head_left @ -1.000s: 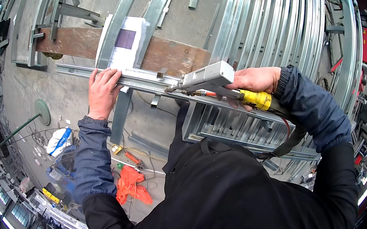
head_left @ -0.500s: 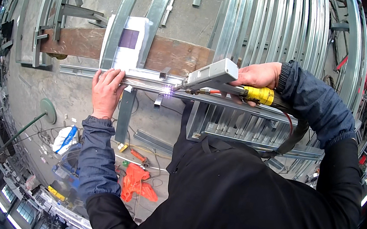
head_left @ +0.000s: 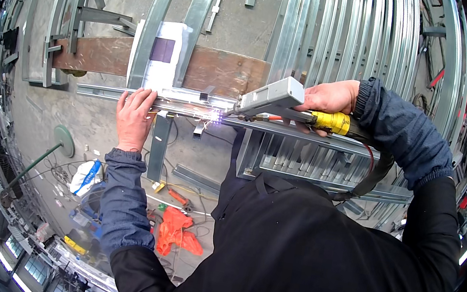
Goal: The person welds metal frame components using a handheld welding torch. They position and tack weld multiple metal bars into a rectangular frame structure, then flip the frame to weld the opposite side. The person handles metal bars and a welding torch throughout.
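My right hand is wrapped around a handheld welding gun with a grey boxy body. A yellow collar and a thick dark cable run back from it beneath my forearm. The nozzle tip meets a long shiny metal rail, where a bright violet-white glow and sparks show. My left hand grips that rail left of the glow, fingers over its top; the thumb is partly hidden. Small square-tube stubs stick out beside the rail near the weld spot.
A rusty steel beam crosses behind the rail, with a paper sheet on it. Rows of galvanized channels fill the far right. On the floor lie orange cloth, an orange-handled tool, cables and a white-blue bag.
Sparks now spray leftward from the nozzle tip, and the glow is brighter. The gun has shifted very slightly to the right. My left hand stays on the rail.
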Demonstrator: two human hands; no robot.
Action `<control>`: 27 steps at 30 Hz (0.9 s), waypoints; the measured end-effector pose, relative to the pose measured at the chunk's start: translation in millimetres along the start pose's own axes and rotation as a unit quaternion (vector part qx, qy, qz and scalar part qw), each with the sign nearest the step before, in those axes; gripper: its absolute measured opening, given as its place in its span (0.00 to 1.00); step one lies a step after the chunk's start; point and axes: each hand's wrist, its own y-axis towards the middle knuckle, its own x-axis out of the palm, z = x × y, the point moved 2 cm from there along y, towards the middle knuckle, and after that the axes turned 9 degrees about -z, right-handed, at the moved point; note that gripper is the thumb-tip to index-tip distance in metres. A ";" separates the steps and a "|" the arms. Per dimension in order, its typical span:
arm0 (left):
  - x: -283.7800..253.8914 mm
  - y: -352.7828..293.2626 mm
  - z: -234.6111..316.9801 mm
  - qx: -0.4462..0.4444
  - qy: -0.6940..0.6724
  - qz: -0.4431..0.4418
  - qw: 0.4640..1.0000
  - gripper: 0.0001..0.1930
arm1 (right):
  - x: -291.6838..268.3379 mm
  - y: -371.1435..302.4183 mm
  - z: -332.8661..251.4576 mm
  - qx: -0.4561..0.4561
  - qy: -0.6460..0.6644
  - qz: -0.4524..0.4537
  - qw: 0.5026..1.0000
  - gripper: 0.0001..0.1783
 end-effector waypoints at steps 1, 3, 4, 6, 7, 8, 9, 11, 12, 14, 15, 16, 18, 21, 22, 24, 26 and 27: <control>0.5 -0.6 0.2 -0.001 -0.001 0.002 1.000 0.28 | 0.9 -1.0 0.0 0.000 -0.003 0.005 1.000 0.32; 1.5 -1.4 0.3 -0.002 -0.003 0.008 1.000 0.28 | -3.8 -1.9 6.6 0.010 -0.001 0.012 1.000 0.32; 1.4 -1.1 0.7 -0.001 -0.001 0.008 1.000 0.28 | -5.3 -2.4 8.9 0.015 0.000 0.017 1.000 0.32; 0.8 -0.7 1.7 0.000 0.003 0.010 1.000 0.28 | -4.8 -3.5 10.4 0.022 -0.003 0.023 0.999 0.33; 1.0 -0.5 1.9 0.000 0.002 0.011 1.000 0.28 | -4.4 -3.9 10.9 0.026 -0.005 0.026 0.999 0.33; 1.8 -0.3 2.1 0.000 0.002 0.011 1.000 0.28 | -4.2 -4.2 11.6 0.021 -0.004 0.020 1.000 0.33; 2.1 -0.9 2.4 -0.002 0.002 0.012 1.000 0.28 | -4.5 -4.3 12.4 0.016 -0.004 0.012 1.000 0.32; 3.5 -2.1 3.5 -0.004 -0.004 0.014 1.000 0.28 | -4.8 -5.1 14.6 0.013 -0.004 0.005 1.000 0.32; 2.9 -1.6 3.9 -0.004 -0.006 0.014 1.000 0.28 | -5.0 -5.6 16.1 0.013 -0.003 0.005 1.000 0.32; 2.2 -1.2 5.2 -0.005 -0.011 0.006 1.000 0.29 | -5.5 -6.8 18.8 0.015 -0.003 0.007 1.000 0.32; 0.3 -1.6 5.9 -0.007 -0.012 0.002 1.000 0.29 | -6.0 -7.4 18.9 0.017 -0.006 0.007 1.000 0.32; -0.1 -1.8 6.2 -0.007 -0.013 0.002 1.000 0.29 | -5.7 -8.1 19.2 0.019 -0.008 0.007 1.000 0.32; 1.3 -2.1 5.3 -0.010 -0.014 0.003 1.000 0.29 | -3.0 -8.5 18.6 0.020 -0.010 0.013 1.000 0.33; 4.1 -0.8 2.3 -0.005 -0.015 0.008 1.000 0.29 | -3.0 -7.9 21.9 0.020 -0.031 0.041 0.998 0.32; 3.8 -0.9 1.7 -0.004 -0.016 0.008 1.000 0.29 | -3.4 -7.0 23.7 0.019 -0.044 0.052 0.997 0.32; 6.8 -1.5 0.4 0.004 -0.022 0.021 1.000 0.29 | 6.8 -11.0 21.6 -0.006 -0.061 0.036 0.997 0.28; 11.2 -3.5 -3.2 0.006 -0.038 0.040 0.998 0.28 | 26.8 -20.7 20.0 -0.015 -0.061 0.056 0.996 0.27; 13.3 -5.6 -4.0 0.011 -0.051 0.055 0.997 0.28 | 38.1 -29.6 22.5 -0.014 -0.038 0.079 0.996 0.27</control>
